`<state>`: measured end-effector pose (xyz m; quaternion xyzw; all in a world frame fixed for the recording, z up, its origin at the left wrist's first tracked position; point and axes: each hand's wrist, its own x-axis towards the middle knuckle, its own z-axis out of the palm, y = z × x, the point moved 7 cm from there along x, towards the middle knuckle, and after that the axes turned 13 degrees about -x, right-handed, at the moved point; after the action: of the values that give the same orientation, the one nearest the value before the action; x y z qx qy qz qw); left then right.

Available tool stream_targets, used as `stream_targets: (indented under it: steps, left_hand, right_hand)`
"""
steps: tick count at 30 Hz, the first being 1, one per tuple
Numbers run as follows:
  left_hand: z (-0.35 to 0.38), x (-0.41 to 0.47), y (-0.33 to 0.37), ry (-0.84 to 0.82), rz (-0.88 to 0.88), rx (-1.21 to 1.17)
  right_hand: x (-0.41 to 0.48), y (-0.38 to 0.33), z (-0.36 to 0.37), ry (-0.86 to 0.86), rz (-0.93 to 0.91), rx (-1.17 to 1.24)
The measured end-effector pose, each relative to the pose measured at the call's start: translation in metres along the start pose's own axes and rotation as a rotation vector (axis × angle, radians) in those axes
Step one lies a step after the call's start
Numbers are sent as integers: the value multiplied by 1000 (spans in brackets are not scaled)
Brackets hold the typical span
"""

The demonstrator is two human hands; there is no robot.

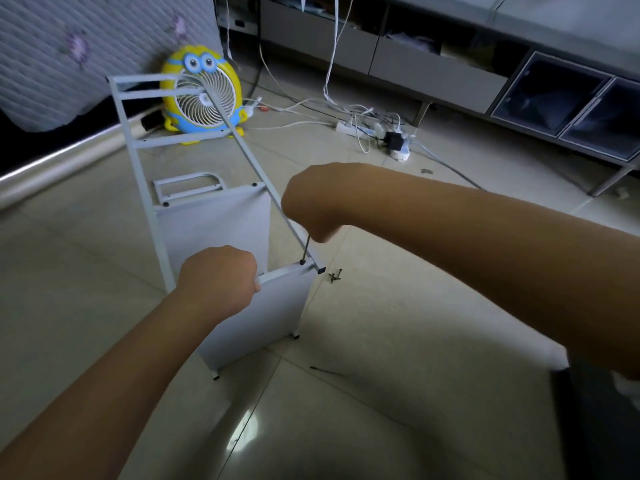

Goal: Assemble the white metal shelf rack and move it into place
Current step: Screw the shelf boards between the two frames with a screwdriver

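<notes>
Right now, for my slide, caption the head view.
Left hand grips white metal shelf rack; right hand holds thin dark driver.

We see a white shelf rack [221, 223] with black foot caps [321, 270], a dark screwdriver [306, 249], a yellow-and-blue fan [172, 69] with a white spiral grille [194, 105], a pale quilted cover [34, 74] with purple flowers [78, 46], and beige floor tiles [398, 323].

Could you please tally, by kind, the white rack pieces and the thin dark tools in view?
White ladder-shaped metal side frame: 1
White flat metal shelf panel: 2
Small white rounded metal frame: 1
Thin dark metal tool: 2, one in the right hand, one on the floor
Total: 6
</notes>
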<state>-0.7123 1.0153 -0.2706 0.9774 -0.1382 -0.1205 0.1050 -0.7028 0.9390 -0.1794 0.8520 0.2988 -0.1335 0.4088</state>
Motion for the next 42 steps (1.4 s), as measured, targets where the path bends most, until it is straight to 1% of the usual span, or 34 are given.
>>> stream_targets:
  steps: [6, 9, 13, 16, 18, 20, 25, 27, 29, 30, 32, 33, 34, 35, 36, 37, 38, 40, 42]
  left_hand:
    - [0, 2, -1, 1, 10, -28]
    - [1, 4, -2, -10, 5, -35]
    - [0, 5, -3, -17, -4, 18]
    - [1, 6, -1, -56, 3, 48]
    - [1, 6, -1, -68, 9, 64]
    - [0, 6, -3, -61, -1, 57]
    - [-2, 9, -5, -51, -9, 34]
    - [-1, 9, -4, -56, -5, 20]
    - [0, 9, -5, -41, -2, 1]
    - [-1, 9, -7, -28, -7, -7]
    - [-3, 8, -10, -1, -12, -24]
    - [-3, 7, -11, 10, -9, -36]
    - [-2, 6, -13, 18, -3, -43]
    - [-1, 4, -14, 28, 6, -41]
    - [0, 1, -15, 41, 19, -31]
    - [3, -3, -15, 55, 39, -19]
    - [5, -5, -15, 69, 63, -8]
    - [8, -9, -13, 82, 106, 11]
    - [10, -10, -12, 81, 131, 33]
  right_hand:
    - [-12, -3, -1, 97, -80, -134]
    - [-13, -5, 0, 80, -98, -205]
    - [-12, -5, 7, 44, -127, -297]
    - [-7, -8, 10, 13, -152, -313]
    - [0, -9, 8, 11, -158, -281]
    - [8, -5, 8, -15, -113, -247]
    - [23, 2, 18, -203, -75, -137]
    - [33, -2, 18, -327, -19, -56]
    - [54, 0, 16, -346, 85, 98]
    - [60, 1, 15, -336, 98, 143]
    - [70, 2, 22, -350, 16, 151]
    - [67, 0, 27, -406, -25, 177]
    - [61, 1, 30, -468, -8, 237]
    - [51, 3, 28, -500, 4, 233]
    - [39, 6, 26, -493, 13, 228]
    - [30, 7, 24, -439, 8, 198]
    - [25, 9, 22, -356, 5, 130]
    - [13, 8, 15, -159, 4, 79]
    - [6, 5, 14, -69, -27, 50]
